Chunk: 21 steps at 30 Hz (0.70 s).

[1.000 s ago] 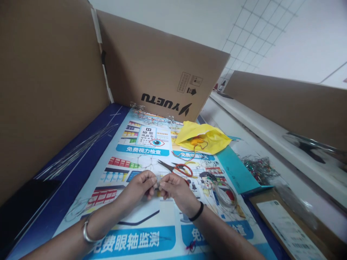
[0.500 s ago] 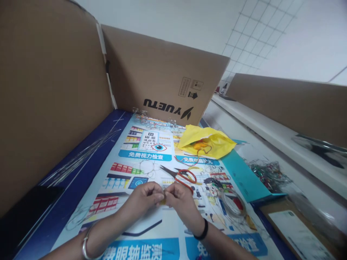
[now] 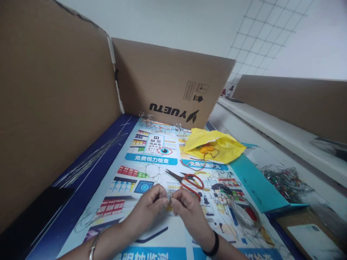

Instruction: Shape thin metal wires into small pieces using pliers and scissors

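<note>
My left hand (image 3: 154, 203) and my right hand (image 3: 187, 206) meet fingertip to fingertip low over the printed poster (image 3: 151, 236). Both are closed in a pinch; whatever they hold between them is too small and blurred to name. Just beyond my right hand lie scissors (image 3: 187, 180) with red-orange handles, blades pointing to the far left. Thin looped wire (image 3: 154, 172) rests on the poster past my left hand. To the right of my right hand sits a coil of clear or silvery wire (image 3: 245, 213).
A yellow bag (image 3: 217, 141) with orange thread (image 3: 206, 148) at its mouth lies farther back. Straight wires (image 3: 92, 159) and a dark flat object (image 3: 35, 220) are on the left. At right are a teal folder (image 3: 260, 186) and tangled wire pieces (image 3: 287, 182). Cardboard panels (image 3: 168, 79) stand around.
The whole view has shifted slightly, with things appearing a little farther right and lower. My hands keep their pinch, with their fingertips slightly farther apart.
</note>
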Each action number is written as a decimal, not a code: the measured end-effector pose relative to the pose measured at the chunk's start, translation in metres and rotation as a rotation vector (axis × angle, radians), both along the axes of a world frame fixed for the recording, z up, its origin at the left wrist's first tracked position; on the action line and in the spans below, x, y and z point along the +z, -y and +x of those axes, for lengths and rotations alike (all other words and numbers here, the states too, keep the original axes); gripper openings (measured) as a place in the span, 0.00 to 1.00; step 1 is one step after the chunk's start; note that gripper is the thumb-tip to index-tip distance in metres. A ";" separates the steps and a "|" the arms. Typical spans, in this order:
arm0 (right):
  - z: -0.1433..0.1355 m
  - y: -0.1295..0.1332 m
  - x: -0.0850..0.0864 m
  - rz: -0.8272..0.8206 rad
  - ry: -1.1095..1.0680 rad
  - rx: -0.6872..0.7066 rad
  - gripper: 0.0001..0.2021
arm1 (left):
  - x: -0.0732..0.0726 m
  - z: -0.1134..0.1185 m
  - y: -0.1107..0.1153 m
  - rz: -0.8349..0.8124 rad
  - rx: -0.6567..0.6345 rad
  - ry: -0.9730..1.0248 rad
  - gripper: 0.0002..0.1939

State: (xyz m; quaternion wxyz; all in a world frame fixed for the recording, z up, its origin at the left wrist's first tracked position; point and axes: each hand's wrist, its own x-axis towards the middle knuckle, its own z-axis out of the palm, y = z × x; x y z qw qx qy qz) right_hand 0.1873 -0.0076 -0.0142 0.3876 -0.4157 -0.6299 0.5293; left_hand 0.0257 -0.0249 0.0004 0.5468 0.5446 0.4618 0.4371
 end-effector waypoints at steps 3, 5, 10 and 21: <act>-0.001 0.000 -0.001 0.011 0.042 -0.040 0.08 | 0.001 0.000 -0.001 -0.008 -0.031 0.002 0.08; -0.002 0.000 -0.002 0.015 0.068 -0.073 0.08 | 0.001 0.000 -0.002 0.006 -0.044 0.006 0.08; -0.005 0.000 -0.004 0.020 0.102 -0.114 0.08 | 0.004 -0.001 -0.001 0.030 -0.012 -0.047 0.07; -0.006 0.004 0.004 0.066 0.181 -0.061 0.08 | 0.004 -0.003 -0.004 0.042 0.065 -0.148 0.07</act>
